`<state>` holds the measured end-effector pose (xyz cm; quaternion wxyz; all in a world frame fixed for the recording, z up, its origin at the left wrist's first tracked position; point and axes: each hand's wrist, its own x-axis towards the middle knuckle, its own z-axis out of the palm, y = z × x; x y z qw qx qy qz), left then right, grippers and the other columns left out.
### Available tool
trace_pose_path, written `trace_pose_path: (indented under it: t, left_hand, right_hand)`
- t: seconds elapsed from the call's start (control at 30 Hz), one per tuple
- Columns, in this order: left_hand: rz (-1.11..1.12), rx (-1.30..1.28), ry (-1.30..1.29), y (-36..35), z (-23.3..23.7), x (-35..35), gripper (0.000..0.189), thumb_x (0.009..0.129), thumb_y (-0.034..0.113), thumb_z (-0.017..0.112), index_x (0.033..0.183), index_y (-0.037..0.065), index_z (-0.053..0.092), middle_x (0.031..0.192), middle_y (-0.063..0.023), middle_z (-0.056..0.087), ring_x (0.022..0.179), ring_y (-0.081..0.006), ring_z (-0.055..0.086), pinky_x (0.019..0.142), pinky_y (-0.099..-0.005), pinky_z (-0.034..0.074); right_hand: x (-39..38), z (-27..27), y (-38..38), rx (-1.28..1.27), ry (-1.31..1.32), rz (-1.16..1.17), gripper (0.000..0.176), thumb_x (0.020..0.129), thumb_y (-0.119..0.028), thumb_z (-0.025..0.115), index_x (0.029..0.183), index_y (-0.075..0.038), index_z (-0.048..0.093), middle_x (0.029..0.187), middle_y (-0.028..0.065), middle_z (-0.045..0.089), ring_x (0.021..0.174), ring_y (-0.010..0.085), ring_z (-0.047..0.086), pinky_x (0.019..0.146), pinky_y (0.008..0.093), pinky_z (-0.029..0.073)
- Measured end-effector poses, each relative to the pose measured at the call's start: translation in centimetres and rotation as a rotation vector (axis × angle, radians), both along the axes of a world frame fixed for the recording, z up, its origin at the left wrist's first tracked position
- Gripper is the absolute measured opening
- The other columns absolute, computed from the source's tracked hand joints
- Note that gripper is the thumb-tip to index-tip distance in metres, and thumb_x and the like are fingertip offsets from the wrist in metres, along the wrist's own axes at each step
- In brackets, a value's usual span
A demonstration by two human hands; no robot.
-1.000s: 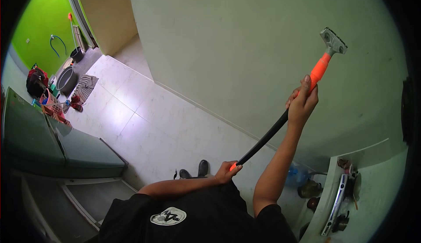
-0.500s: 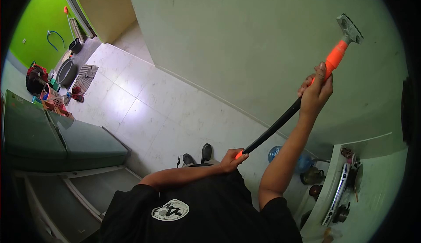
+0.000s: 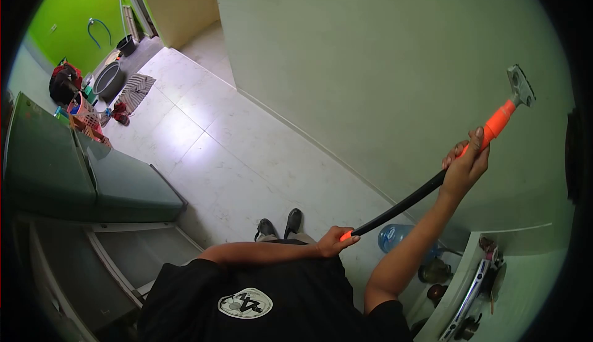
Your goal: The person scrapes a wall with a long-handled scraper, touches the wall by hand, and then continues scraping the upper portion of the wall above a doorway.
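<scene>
A long tool with a black handle (image 3: 404, 203) and orange grip sections runs diagonally up to the right, ending in a flat grey scraper-like head (image 3: 522, 86) close to the pale green wall (image 3: 383, 51). My left hand (image 3: 336, 241) is closed round the orange lower end, near my waist. Farther up, my right hand (image 3: 466, 164) grips the orange upper section, below the head. Whether the head touches the wall cannot be made out.
A blue water bottle (image 3: 395, 237) and dark pots stand on the floor beside a white counter (image 3: 457, 280) bearing a stove. At left is a green refrigerator (image 3: 123, 175). A grey basin (image 3: 109, 80), pink basket (image 3: 86, 112) and striped cloth (image 3: 133, 92) lie farther off.
The tool's head and my right hand have moved down and to the right along the wall. My left hand has shifted slightly lower. The camera view has also turned somewhat.
</scene>
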<state>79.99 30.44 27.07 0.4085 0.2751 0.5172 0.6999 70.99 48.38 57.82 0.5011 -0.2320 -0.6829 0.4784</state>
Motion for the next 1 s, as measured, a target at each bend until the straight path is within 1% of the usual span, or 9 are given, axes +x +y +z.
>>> trace_pose_path:
  t: [0.27, 0.37, 0.53, 0.57, 0.63, 0.73, 0.87, 0.9, 1.0]
  left_hand:
    - [-0.13, 0.147, -0.122, 0.8, 0.1, 0.8, 0.05, 0.105, 0.048, 0.05, 0.076, 0.008, 0.049, 0.063, 0.0031, 0.039, 0.059, -0.0078, 0.039, 0.053, -0.0293, 0.037]
    - [-0.215, 0.216, -0.26, 0.5, 1.7, -0.4, 0.053, 0.106, 0.054, 0.044, 0.075, 0.01, 0.044, 0.062, 0.0025, 0.041, 0.051, -0.0083, 0.041, 0.046, -0.0296, 0.04]
    - [-0.412, 0.305, -0.226, 0.3, 2.7, -0.6, 0.065, 0.104, 0.065, 0.025, 0.081, 0.007, 0.047, 0.066, -0.0054, 0.053, 0.058, -0.016, 0.064, 0.051, -0.0286, 0.052]
    - [-0.494, 0.309, -0.206, 0.2, 2.7, -1.0, 0.067, 0.106, 0.062, 0.026, 0.085, 0.005, 0.054, 0.079, -0.0067, 0.06, 0.07, -0.0166, 0.064, 0.064, -0.0314, 0.053]
    - [-0.534, 0.181, -0.027, 0.6, 2.6, -1.1, 0.068, 0.106, 0.062, 0.029, 0.096, 0.001, 0.059, 0.086, -0.0087, 0.065, 0.078, -0.0198, 0.066, 0.072, -0.0349, 0.054]
    - [-0.501, 0.035, 0.229, -0.4, 5.1, -3.2, 0.066, 0.106, 0.06, 0.035, 0.106, 0.0, 0.061, 0.093, -0.0108, 0.068, 0.085, -0.0217, 0.068, 0.076, -0.0371, 0.055]
    - [-0.4, -0.083, 0.189, -2.7, 4.1, -6.0, 0.063, 0.102, 0.061, 0.045, 0.111, 0.001, 0.06, 0.097, -0.0116, 0.07, 0.089, -0.0211, 0.069, 0.075, -0.0361, 0.054]
    - [-0.339, -0.074, 0.151, -3.2, 3.4, -6.7, 0.058, 0.1, 0.057, 0.051, 0.113, 0.0, 0.061, 0.097, -0.0121, 0.071, 0.087, -0.0201, 0.07, 0.07, -0.0342, 0.056]
    - [-0.157, -0.025, 0.089, -5.7, 0.7, -9.4, 0.037, 0.102, 0.034, 0.054, 0.122, 0.003, 0.058, 0.098, -0.0103, 0.071, 0.088, -0.0192, 0.069, 0.074, -0.0329, 0.056]
  right_hand:
    - [0.4, -0.4, -1.1, 0.027, -0.016, 0.072, 0.041, 0.108, -0.041, 0.046, 0.118, -0.001, 0.052, 0.068, -0.0005, 0.042, 0.044, 0.0061, 0.037, 0.038, 0.0231, 0.033]
    - [0.0, -2.7, -4.5, -0.14, -0.033, 0.307, 0.04, 0.11, -0.04, 0.042, 0.126, -0.005, 0.049, 0.07, -0.0001, 0.043, 0.043, 0.0059, 0.036, 0.039, 0.0223, 0.033]
    - [0.5, -9.4, -4.8, -0.223, -0.195, 0.543, 0.037, 0.11, -0.038, 0.04, 0.123, -0.005, 0.051, 0.067, -0.0008, 0.043, 0.043, 0.0039, 0.037, 0.037, 0.0201, 0.031]
    - [0.3, -10.1, -4.8, -0.226, -0.226, 0.557, 0.037, 0.11, -0.038, 0.04, 0.123, -0.005, 0.052, 0.067, -0.001, 0.043, 0.043, 0.0037, 0.036, 0.037, 0.02, 0.03]
    - [0.5, -10.9, -5.0, -0.233, -0.296, 0.553, 0.035, 0.11, -0.034, 0.041, 0.123, -0.004, 0.053, 0.065, -0.0026, 0.041, 0.043, 0.0031, 0.035, 0.036, 0.0193, 0.029]
    - [1.5, -13.2, -5.4, -0.216, -0.409, 0.545, 0.031, 0.109, -0.032, 0.045, 0.121, -0.005, 0.056, 0.064, -0.0028, 0.042, 0.043, 0.0027, 0.036, 0.036, 0.0199, 0.029]
    - [3.4, -17.4, -7.8, -0.23, -0.552, 0.546, 0.028, 0.107, -0.029, 0.051, 0.115, -0.004, 0.058, 0.06, -0.0041, 0.043, 0.044, 0.0026, 0.038, 0.038, 0.0208, 0.029]
    - [3.9, -18.5, -8.2, -0.227, -0.592, 0.542, 0.027, 0.107, -0.029, 0.052, 0.114, -0.004, 0.059, 0.059, -0.004, 0.044, 0.043, 0.0028, 0.039, 0.038, 0.0213, 0.029]
    - [5.3, -22.3, -9.0, -0.253, -0.675, 0.607, 0.027, 0.105, -0.028, 0.055, 0.116, -0.004, 0.059, 0.062, -0.0018, 0.049, 0.042, 0.0048, 0.042, 0.037, 0.0223, 0.032]
